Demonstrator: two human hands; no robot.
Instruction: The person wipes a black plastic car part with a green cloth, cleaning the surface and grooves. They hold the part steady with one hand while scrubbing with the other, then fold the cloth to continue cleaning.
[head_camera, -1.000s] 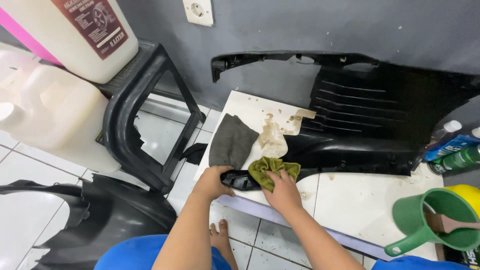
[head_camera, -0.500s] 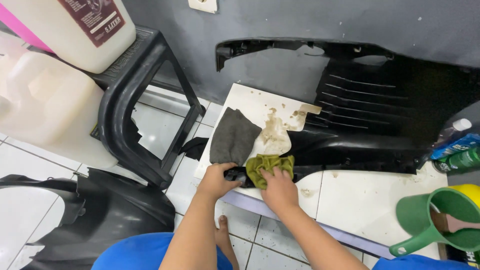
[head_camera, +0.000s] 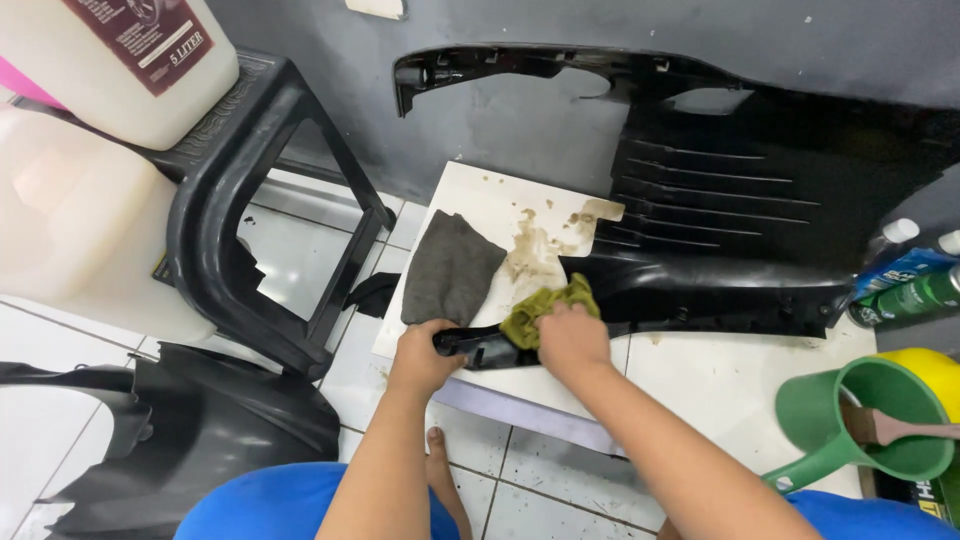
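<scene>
Your left hand (head_camera: 425, 355) is closed around the near tip of the black panel (head_camera: 760, 200), fingers curled over its end so it stays pinned against the white board (head_camera: 480, 190). Your right hand (head_camera: 570, 338) sits just beside it, palm down and fingers bent, pressing a green rag (head_camera: 540, 308) onto the same narrow end of the panel; the rag is bunched under your fingers and sticks out past them toward the wall.

That panel is a large ribbed plastic fairing that runs from your hands up and to the right, leaning against the grey wall (head_camera: 520, 120). Its lower edge rests on the board and the tile beyond. Brown stains spread over the board just above the rag.

A grey cloth (head_camera: 450, 268) lies flat on the board, touching the panel tip near your left thumb. Left of the board stands a black stool (head_camera: 250, 200), with a white jug (head_camera: 110, 60) on top of it and a second pale jug (head_camera: 70, 215) beside it. Another black fairing (head_camera: 170, 440) lies on the floor at lower left.

At far right a green pitcher (head_camera: 860, 420) holds a brush (head_camera: 900, 428), with a yellow tub (head_camera: 925, 365) behind it and two bottles (head_camera: 905, 285) lying near the panel's right end. Your bare foot (head_camera: 445, 475) shows between your forearms.
</scene>
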